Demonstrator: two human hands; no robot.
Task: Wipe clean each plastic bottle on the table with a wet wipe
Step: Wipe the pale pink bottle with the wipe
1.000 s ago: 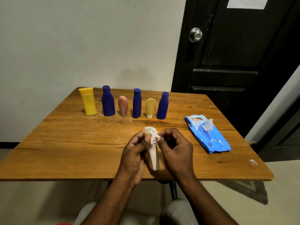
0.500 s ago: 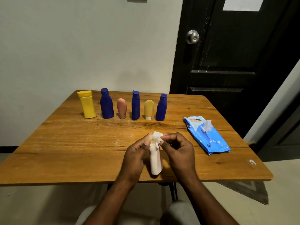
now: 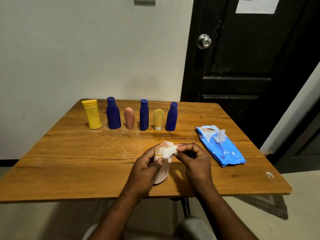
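Note:
My left hand (image 3: 146, 170) grips a pale pink bottle (image 3: 162, 174) upright at the near middle of the wooden table (image 3: 78, 161). My right hand (image 3: 195, 160) pinches a crumpled white wet wipe (image 3: 168, 150) against the bottle's top. Along the table's far side stands a row of bottles: a yellow bottle (image 3: 92, 114), a dark blue bottle (image 3: 113, 113), a pink tube (image 3: 129, 118), a slimmer blue bottle (image 3: 144, 115), a yellow tube (image 3: 158, 119) and a third blue bottle (image 3: 172, 116).
A blue wet wipe pack (image 3: 220, 146) lies on the right side of the table with a wipe sticking out of its opening. A black door (image 3: 242, 66) with a round knob (image 3: 204, 41) stands behind the table at the right.
The wipe has shifted over the pink bottle's top between my fingers. The camera has tilted upward a little. The row of bottles has not moved.

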